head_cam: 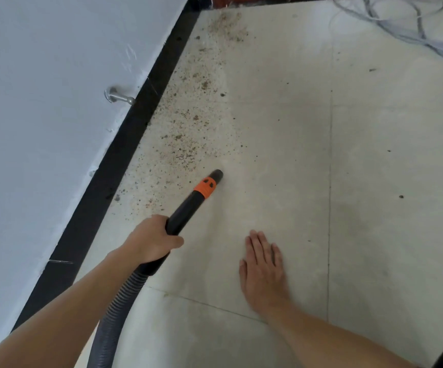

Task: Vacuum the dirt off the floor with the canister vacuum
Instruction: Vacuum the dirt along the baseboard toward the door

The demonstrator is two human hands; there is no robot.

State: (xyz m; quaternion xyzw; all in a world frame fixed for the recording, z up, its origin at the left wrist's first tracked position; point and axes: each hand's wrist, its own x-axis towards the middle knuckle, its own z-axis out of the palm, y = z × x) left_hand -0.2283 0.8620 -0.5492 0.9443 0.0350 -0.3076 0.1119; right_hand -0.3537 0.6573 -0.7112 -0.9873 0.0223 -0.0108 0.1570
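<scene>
Nearest the camera, the ribbed grey hose [114,309] is cut off by the lower edge, so the canister itself is not seen. The black wand [185,208] is held by the left grip [154,241], with fingers and thumb wrapped round the tube just above the hose cuff. The right grip [264,269] is spread flat and holds nothing, palm down over the floor [374,235]. Whether it rests on the tile cannot be told.

The wand's long axis is pointed away from the body and slightly right, past an orange band [205,188] to the nozzle tip [216,175]. The tip is set at, or just above, the tile, and contact cannot be made out.

The dirt [188,134] lies beyond and left of the tip, in a long streak beside the black skirting [124,144]. It begins just beside the nozzle and runs to the far corner. The left grip is the nearer one, so a sweep forward and leftward is judged to be needed.

A door stop [119,95] is fixed on the wall, and cables [400,25] are cropped at the far right.
</scene>
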